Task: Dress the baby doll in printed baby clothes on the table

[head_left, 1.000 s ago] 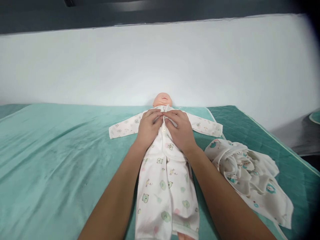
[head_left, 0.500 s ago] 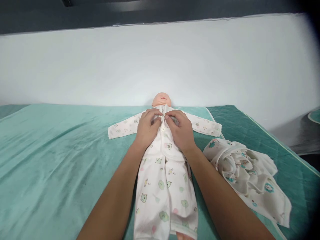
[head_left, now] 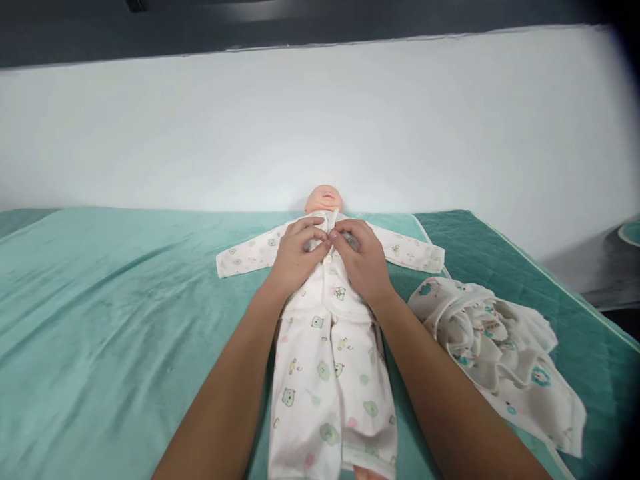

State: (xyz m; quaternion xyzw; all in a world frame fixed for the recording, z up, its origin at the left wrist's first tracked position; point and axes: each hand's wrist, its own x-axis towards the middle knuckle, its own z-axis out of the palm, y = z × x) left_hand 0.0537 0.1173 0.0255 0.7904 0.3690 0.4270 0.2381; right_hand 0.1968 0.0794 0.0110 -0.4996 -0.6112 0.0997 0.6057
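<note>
Printed jacket (head_left: pixel 325 287) is on the doll (head_left: pixel 324 199), its front edges pinched by both hands — left hand (head_left: pixel 296 255) and right hand (head_left: pixel 365 260) nearly meeting below the doll's head — crumpled cloth (head_left: pixel 495 353) beside the doll.

1 crumpled cloth (head_left: pixel 520 367) (printed), green cover (head_left: pixel 125 320), white wall (head_left: pixel 250 120)

I take this for a bedroom, without certainty: a velvety teal sheet (head_left: pixel 150 320) lies beneath the dressed doll (head_left: pixel 325 300), a darker quilted cover (head_left: pixel 465 247) shows right of the doll, and a plain white wall (head_left: pixel 320 120) stands close behind it.
</note>
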